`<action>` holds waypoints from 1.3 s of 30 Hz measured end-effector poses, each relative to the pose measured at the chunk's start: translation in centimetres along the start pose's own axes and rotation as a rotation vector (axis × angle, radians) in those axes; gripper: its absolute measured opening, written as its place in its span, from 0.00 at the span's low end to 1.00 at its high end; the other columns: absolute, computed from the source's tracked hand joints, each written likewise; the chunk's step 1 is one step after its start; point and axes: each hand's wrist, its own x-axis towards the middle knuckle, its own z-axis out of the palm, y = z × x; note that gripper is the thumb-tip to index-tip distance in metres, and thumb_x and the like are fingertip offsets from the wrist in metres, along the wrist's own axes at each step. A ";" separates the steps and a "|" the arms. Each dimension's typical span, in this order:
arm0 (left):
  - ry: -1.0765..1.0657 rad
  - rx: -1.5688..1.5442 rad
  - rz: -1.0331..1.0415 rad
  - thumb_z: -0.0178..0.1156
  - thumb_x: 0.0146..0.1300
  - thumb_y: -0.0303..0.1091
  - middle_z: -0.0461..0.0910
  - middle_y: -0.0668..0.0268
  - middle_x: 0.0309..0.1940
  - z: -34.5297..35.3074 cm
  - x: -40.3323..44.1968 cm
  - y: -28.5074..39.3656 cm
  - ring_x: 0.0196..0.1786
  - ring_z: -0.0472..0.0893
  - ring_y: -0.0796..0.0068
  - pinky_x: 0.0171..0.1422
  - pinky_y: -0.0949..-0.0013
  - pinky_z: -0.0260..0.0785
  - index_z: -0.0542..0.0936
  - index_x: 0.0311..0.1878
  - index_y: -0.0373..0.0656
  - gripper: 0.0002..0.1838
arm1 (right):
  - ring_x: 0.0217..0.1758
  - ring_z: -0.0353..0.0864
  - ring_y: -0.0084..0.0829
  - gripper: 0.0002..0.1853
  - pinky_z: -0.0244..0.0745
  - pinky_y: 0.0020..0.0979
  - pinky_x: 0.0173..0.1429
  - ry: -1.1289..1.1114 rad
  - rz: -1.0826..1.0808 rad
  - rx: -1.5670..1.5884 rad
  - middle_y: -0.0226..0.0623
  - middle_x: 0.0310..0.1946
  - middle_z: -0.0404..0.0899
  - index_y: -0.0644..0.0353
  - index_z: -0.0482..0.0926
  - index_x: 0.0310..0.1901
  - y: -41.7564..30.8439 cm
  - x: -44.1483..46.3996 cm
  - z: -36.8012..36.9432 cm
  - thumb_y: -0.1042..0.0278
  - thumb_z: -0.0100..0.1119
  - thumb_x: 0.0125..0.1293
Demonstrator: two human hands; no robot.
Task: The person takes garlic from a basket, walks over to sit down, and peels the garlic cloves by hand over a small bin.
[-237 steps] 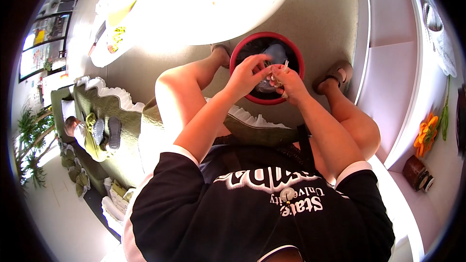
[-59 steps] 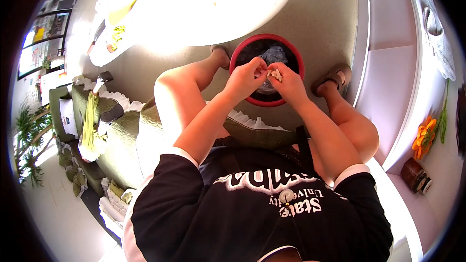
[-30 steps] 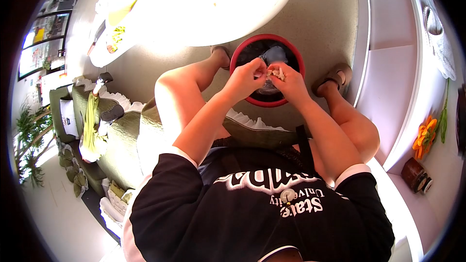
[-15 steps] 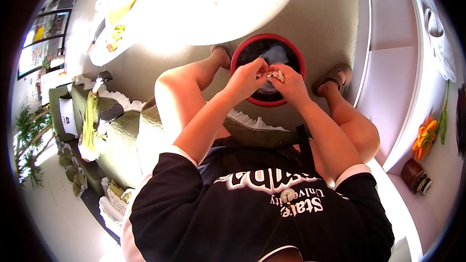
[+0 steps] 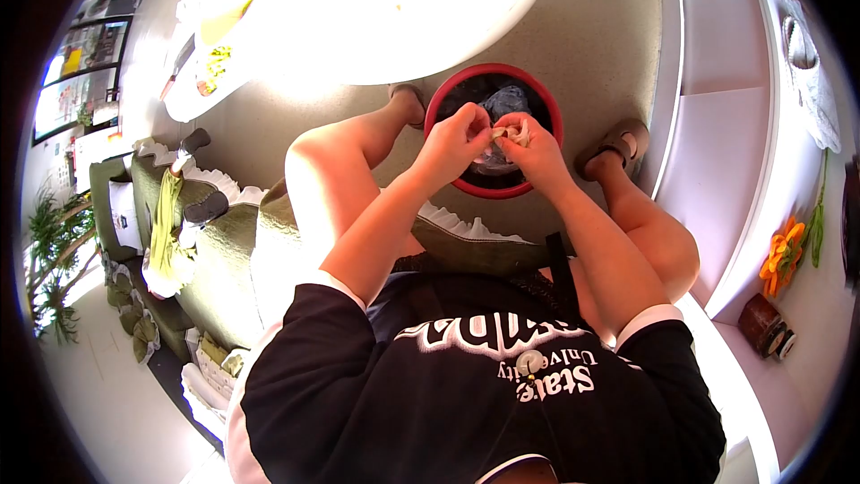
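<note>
My right hand (image 5: 536, 151) is closed round a small pale, papery clump that looks like garlic (image 5: 513, 133). Close against it on the left, my left hand (image 5: 453, 143) is pinched, fingertips at the clump's edge; whatever lies between them is too small to make out. Both hands are over a bin (image 5: 553, 100) with a red rim and a black inside. In the bin lie a crumpled dark grey-blue piece (image 5: 507, 102) and some clear plastic (image 5: 493, 164).
A white round table (image 5: 430, 36), washed out by glare, stands ahead. On my left is a green sofa (image 5: 235, 246) with ruffled edging. White cabinets (image 5: 724, 143) line the right side, near an orange flower (image 5: 785, 246) and a brown jar (image 5: 764, 323). My feet flank the bin.
My left fingers have shifted slightly and the pale clump has turned in my right fingers. The piece in the bin shows darker now.
</note>
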 end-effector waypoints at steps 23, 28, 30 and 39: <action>0.119 -0.014 -0.069 0.54 0.65 0.30 0.77 0.67 0.27 0.0 0.5 -1.6 0.30 0.77 0.81 0.31 0.75 0.72 0.73 0.38 0.39 0.05 | 0.24 0.69 0.13 0.10 0.56 0.15 0.18 -0.129 0.184 0.712 0.28 0.29 0.74 0.57 0.72 0.45 -0.5 0.3 -0.6 0.65 0.55 0.65; 0.101 -0.316 -0.018 0.56 0.65 0.28 0.78 0.67 0.35 0.9 0.2 -0.5 0.39 0.80 0.78 0.37 0.75 0.75 0.73 0.41 0.37 0.06 | 0.22 0.66 0.12 0.11 0.56 0.16 0.18 -0.166 0.216 0.613 0.26 0.27 0.73 0.57 0.72 0.44 0.4 0.4 -0.7 0.63 0.58 0.64; 0.127 -0.261 0.069 0.57 0.63 0.26 0.78 0.66 0.35 1.1 0.1 -0.6 0.39 0.80 0.78 0.38 0.74 0.75 0.74 0.41 0.37 0.05 | 0.21 0.66 0.12 0.12 0.55 0.16 0.18 -0.110 0.194 0.580 0.25 0.26 0.72 0.57 0.72 0.43 -0.4 0.3 -0.3 0.63 0.60 0.63; 0.197 0.221 0.359 0.61 0.55 0.23 0.77 0.62 0.36 0.4 -0.3 0.9 0.36 0.81 0.69 0.39 0.73 0.75 0.76 0.38 0.39 0.07 | 0.25 0.68 0.14 0.12 0.61 0.17 0.24 -0.067 0.185 0.451 0.24 0.28 0.72 0.57 0.73 0.44 -0.8 0.2 -0.8 0.67 0.62 0.61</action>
